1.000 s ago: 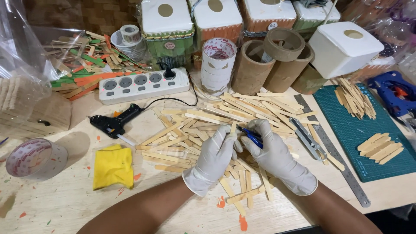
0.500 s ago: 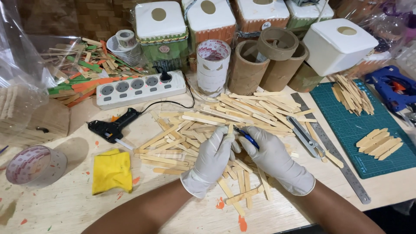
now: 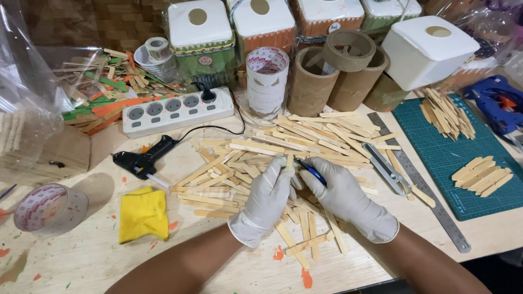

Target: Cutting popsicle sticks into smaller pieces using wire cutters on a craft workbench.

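Left hand (image 3: 267, 201) pinches a wooden stick (image 3: 289, 162); right hand (image 3: 348, 198) apparently holds a blue pen (image 3: 310, 171).

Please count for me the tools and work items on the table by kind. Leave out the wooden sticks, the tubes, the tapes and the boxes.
Glue guns: 2 (black, blue)
Power strip: 1
Metal ruler: 1
Utility knife: 1
Green cutting mat: 1
Blue pen: 1
Yellow cloth: 1
Total: 8

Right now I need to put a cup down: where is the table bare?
Bare wood lies between the yellow cloth and tape roll, and along the near edge. The stick pile crowds the middle; the green mat holds sticks too.
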